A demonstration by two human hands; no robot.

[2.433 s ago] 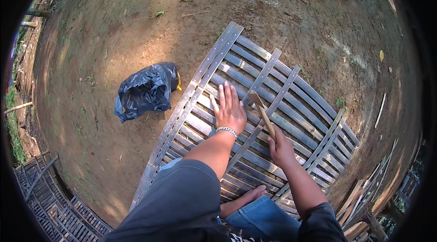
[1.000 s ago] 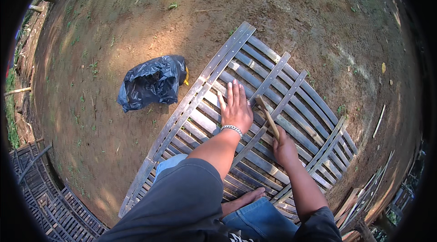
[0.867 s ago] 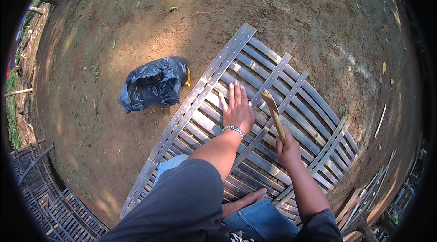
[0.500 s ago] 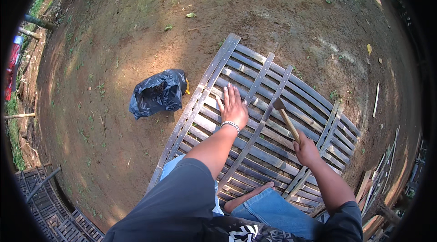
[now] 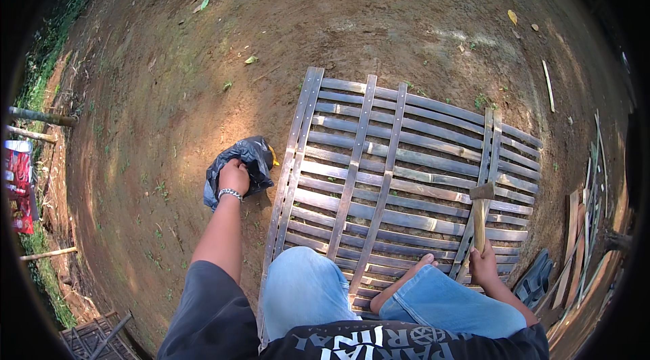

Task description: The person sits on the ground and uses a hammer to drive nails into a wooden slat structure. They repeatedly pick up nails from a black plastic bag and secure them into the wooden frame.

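Note:
A black plastic bag [image 5: 256, 151] stands crumpled on the ground to the left of the bamboo slat panel [image 5: 379, 211]. My left hand [image 5: 233, 176], with a chain bracelet at the wrist, reaches into the bag's mouth; its fingertips are hidden inside. In my right hand [image 5: 482, 264] is a wooden-handled hammer [image 5: 479, 221], gripped low on the handle. Its metal head points away from me, over the right crosspiece of the panel. Nail heads dot the panel's crosspieces. I sit on the near part of the panel, with a bare foot [image 5: 406, 279] resting on the slats.
Dark sandals [image 5: 533, 277] and loose bamboo strips [image 5: 575, 245] lie on the ground at the right. A yellow bit [image 5: 273, 155] shows beside the bag. Bamboo poles [image 5: 44, 118] and a red printed sheet [image 5: 19, 187] are at the far left, another slatted structure [image 5: 98, 340] at the lower left.
My left hand has left the panel's slats and moved left into the black bag. The hammer has come nearer to me and right, its head turned upright. My view has shifted.

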